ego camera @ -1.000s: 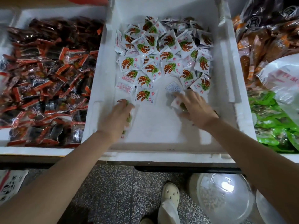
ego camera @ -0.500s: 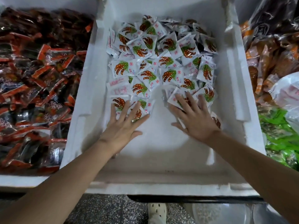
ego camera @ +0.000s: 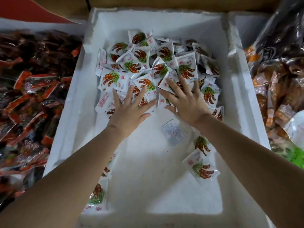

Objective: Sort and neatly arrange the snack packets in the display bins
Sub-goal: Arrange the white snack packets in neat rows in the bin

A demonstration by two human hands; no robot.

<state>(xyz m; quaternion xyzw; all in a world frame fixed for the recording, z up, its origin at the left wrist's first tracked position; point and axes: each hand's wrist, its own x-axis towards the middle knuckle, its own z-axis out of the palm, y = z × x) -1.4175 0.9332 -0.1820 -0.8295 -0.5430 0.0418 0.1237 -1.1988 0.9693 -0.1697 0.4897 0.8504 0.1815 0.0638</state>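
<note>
White foam walls frame the middle of the scene, seen from the head camera looking down. The foam bin (ego camera: pixel 79 112) is deep and rectangular, with a strip of brown cardboard (ego camera: pixel 164 2) behind its far edge and a red board (ego camera: pixel 41 9) at the far left corner.

Task items: a heap of white snack packets (ego camera: pixel 148 63), printed with a brown and green picture, fills the far half of the bin, packets overlapping and tilted at all angles.

Left hand (ego camera: pixel 130 109): flat, palm down, fingers straight and spread, pressing on the near edge of the heap.

Right hand (ego camera: pixel 185 99): likewise flat and spread, fingers lying over several packets just beside the left hand. The two thumbs are near each other but apart. Neither hand pinches or grips a packet.

Loose items on the near floor of the bin: one face-down packet (ego camera: pixel 173 134) just below the right wrist; two face-up packets (ego camera: pixel 201 168) partly under the right forearm; a row of packets against the left wall (ego camera: pixel 97 195), partly hidden by the left forearm.

Surroundings: to the left, a mass of dark and red packets (ego camera: pixel 29 96) in the neighbouring bin. To the right, brown and orange packets (ego camera: pixel 279 96), with green packets (ego camera: pixel 296 155) at the near right edge. Print on all wrappers is too blurred to read.
</note>
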